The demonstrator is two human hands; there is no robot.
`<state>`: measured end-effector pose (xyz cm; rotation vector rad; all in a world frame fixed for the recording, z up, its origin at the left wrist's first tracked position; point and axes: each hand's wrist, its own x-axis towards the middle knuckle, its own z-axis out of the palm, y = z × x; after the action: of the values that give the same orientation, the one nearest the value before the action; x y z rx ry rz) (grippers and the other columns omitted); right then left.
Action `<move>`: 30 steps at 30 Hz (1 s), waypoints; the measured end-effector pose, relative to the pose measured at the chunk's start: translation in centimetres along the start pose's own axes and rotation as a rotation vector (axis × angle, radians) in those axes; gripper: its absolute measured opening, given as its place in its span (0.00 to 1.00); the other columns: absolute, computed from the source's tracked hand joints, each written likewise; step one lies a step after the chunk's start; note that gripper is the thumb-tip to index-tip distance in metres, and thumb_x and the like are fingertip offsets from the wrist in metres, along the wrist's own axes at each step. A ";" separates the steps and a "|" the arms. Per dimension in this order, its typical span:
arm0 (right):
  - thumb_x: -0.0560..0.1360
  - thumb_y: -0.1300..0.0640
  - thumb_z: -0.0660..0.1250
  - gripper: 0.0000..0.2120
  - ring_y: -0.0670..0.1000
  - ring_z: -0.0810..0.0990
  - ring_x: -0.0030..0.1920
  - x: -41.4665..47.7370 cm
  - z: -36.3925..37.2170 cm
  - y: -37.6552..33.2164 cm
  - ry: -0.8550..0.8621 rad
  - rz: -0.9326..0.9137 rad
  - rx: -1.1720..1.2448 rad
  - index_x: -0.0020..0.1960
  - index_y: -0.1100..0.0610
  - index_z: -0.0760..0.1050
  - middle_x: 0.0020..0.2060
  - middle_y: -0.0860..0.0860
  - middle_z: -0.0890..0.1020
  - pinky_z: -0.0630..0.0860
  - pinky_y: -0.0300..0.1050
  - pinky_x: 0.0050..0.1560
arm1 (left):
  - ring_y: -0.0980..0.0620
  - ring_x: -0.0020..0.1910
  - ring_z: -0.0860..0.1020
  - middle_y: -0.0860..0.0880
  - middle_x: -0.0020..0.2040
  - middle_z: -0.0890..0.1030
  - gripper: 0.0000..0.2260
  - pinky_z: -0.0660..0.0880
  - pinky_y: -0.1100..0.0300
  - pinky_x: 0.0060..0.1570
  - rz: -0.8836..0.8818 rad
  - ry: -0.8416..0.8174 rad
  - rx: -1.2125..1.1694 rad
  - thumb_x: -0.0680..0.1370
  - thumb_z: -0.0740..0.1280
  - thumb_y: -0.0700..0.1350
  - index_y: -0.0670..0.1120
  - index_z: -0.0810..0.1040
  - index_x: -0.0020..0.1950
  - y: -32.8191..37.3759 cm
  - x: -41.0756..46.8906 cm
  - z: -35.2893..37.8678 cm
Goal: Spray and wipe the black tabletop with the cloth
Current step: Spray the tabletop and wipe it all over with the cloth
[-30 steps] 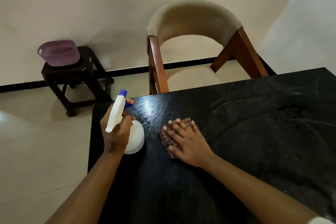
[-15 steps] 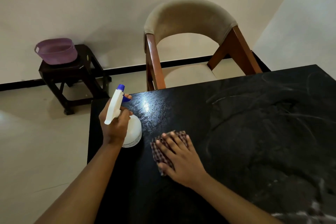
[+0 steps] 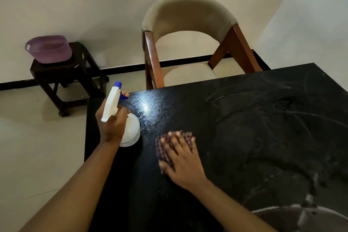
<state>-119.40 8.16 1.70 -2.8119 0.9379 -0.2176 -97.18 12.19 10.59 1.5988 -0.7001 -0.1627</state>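
The left hand (image 3: 113,124) has its grip clamped round the neck of the white spray bottle (image 3: 131,133), with 1 finger reaching the blue trigger (image 3: 123,96). The bottle's base sits at or just above the black tabletop (image 3: 244,137); which of the 2 cannot be told.

Just right of the bottle and a little nearer the person, the checked cloth (image 3: 162,149) lies flat under the right hand (image 3: 181,162). That grip is apart, the fingers straight and spread, pressing rather than pinching. The hand is blurred.

A wet sheen shows beyond the bottle, and smeared streaks lie well to its right.

The cloth looks soft, limp and light, so it will likely bunch or skid on the wet surface. A flat palm over its middle suits it best. The bottle seems light, rigid plastic, best taken at the neck.
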 end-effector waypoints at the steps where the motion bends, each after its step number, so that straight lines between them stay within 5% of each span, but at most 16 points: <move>1: 0.76 0.36 0.54 0.31 0.53 0.57 0.76 -1.4 0.1 -0.4 -0.008 -0.068 -0.004 0.76 0.46 0.60 0.75 0.50 0.63 0.52 0.65 0.70 | 0.58 0.31 0.78 0.52 0.35 0.80 0.17 0.76 0.64 0.39 0.001 -0.006 -0.009 0.69 0.60 0.35 0.44 0.79 0.54 0.1 0.0 0.0; 4: 0.76 0.36 0.54 0.30 0.51 0.59 0.75 -1.1 -0.1 2.1 0.002 -0.127 -0.050 0.75 0.44 0.61 0.75 0.47 0.64 0.56 0.64 0.70 | 0.53 0.32 0.79 0.58 0.36 0.82 0.19 0.77 0.61 0.39 0.017 -0.019 -0.008 0.68 0.60 0.38 0.56 0.78 0.53 0.2 -0.1 -0.2; 6: 0.75 0.37 0.52 0.30 0.52 0.60 0.75 1.4 -0.7 5.0 -0.007 0.018 -0.087 0.75 0.46 0.61 0.74 0.49 0.66 0.60 0.66 0.69 | 0.53 0.33 0.80 0.57 0.34 0.81 0.17 0.78 0.58 0.40 -0.010 -0.006 0.003 0.68 0.61 0.39 0.54 0.78 0.53 0.3 -0.1 -0.2; 8: 0.75 0.36 0.45 0.33 0.54 0.55 0.76 3.7 -1.7 7.7 -0.044 0.230 -0.082 0.77 0.46 0.57 0.76 0.50 0.61 0.54 0.66 0.72 | 0.54 0.34 0.80 0.53 0.37 0.81 0.18 0.78 0.55 0.42 -0.039 0.001 0.007 0.69 0.62 0.38 0.57 0.78 0.52 0.5 -0.3 -0.2; 11: 0.73 0.36 0.40 0.35 0.55 0.49 0.77 5.0 -2.0 7.8 -0.029 0.449 -0.037 0.78 0.46 0.54 0.77 0.50 0.56 0.45 0.65 0.73 | 0.41 0.41 0.82 0.50 0.41 0.82 0.21 0.80 0.46 0.46 -0.060 -0.006 0.019 0.71 0.64 0.39 0.66 0.78 0.50 0.9 -0.4 -0.3; 13: 0.74 0.38 0.44 0.33 0.56 0.52 0.77 3.6 -1.5 4.9 -0.022 0.403 -0.027 0.77 0.47 0.55 0.77 0.51 0.58 0.47 0.67 0.72 | 0.40 0.44 0.82 0.48 0.44 0.83 0.19 0.79 0.42 0.50 -0.073 -0.011 0.032 0.70 0.65 0.38 0.61 0.79 0.52 1.3 -0.6 -0.4; 16: 0.75 0.39 0.54 0.30 0.55 0.59 0.75 -2.3 -0.5 -0.2 0.018 0.076 0.006 0.75 0.47 0.61 0.74 0.51 0.65 0.57 0.69 0.69 | 0.45 0.44 0.81 0.47 0.46 0.83 0.17 0.78 0.40 0.52 -0.141 -0.006 0.016 0.70 0.65 0.36 0.58 0.80 0.48 2.0 -0.7 -0.5; 20: 0.76 0.38 0.56 0.30 0.51 0.57 0.76 -7.3 0.0 0.2 0.017 -0.128 -0.017 0.76 0.43 0.59 0.75 0.47 0.62 0.53 0.64 0.70 | 0.50 0.49 0.82 0.53 0.49 0.83 0.19 0.77 0.42 0.51 -0.190 -0.096 -0.041 0.70 0.62 0.36 0.58 0.81 0.51 3.2 -2.0 -1.1; 24: 0.76 0.38 0.50 0.29 0.53 0.59 0.76 -3.5 -1.2 4.7 -0.014 0.143 -0.048 0.75 0.44 0.60 0.75 0.48 0.64 0.58 0.68 0.68 | 0.60 0.43 0.79 0.57 0.47 0.83 0.19 0.76 0.54 0.44 -0.277 -0.108 -0.125 0.74 0.61 0.31 0.54 0.81 0.53 5.2 -5.1 -1.9; 27: 0.75 0.38 0.46 0.31 0.53 0.51 0.77 -0.9 -1.9 6.2 -0.023 0.390 -0.006 0.77 0.44 0.56 0.77 0.49 0.59 0.47 0.66 0.73 | 0.57 0.48 0.79 0.55 0.48 0.83 0.17 0.77 0.51 0.47 -0.301 -0.160 -0.117 0.76 0.63 0.34 0.55 0.82 0.51 6.6 -8.2 -3.3; 30: 0.76 0.41 0.51 0.30 0.55 0.51 0.77 -2.1 -1.7 4.0 -0.024 0.341 0.006 0.77 0.46 0.57 0.77 0.51 0.59 0.47 0.68 0.72 | 0.53 0.54 0.80 0.52 0.53 0.83 0.13 0.78 0.47 0.51 -0.345 -0.190 -0.115 0.78 0.64 0.35 0.51 0.81 0.53 7.7 -11.0 -4.8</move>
<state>-123.69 6.07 2.33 -2.5866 1.3830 -0.1395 -106.24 22.02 15.46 1.5954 -0.5434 -0.6039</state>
